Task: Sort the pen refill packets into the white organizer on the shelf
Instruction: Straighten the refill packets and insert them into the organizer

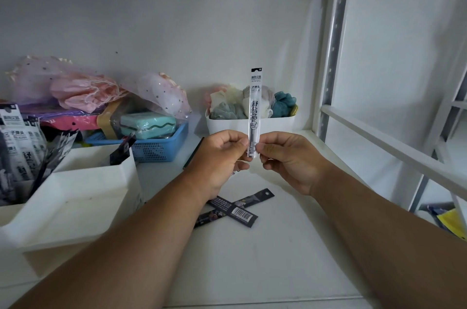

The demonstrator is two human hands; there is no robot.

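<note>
Organizer (75,197) sits left on the shelf (278,245), packets (22,147) standing in it. Basket (161,147) behind it, tub (250,124) further right at the back. Both hands (222,154) (288,159) hold one packet (255,111) upright mid-shelf; two packets (235,207) lie crossed beneath, nearer the front.

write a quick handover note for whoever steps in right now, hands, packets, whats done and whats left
Left hand and right hand both pinch the lower end of one white refill packet, held upright above the shelf.
White organizer stands at the left; several packets already stand in its compartments.
Two black packets lie crossed on the shelf under the hands, and another dark one shows behind the left hand.
Left: place the held packet, then those on the shelf.
</note>
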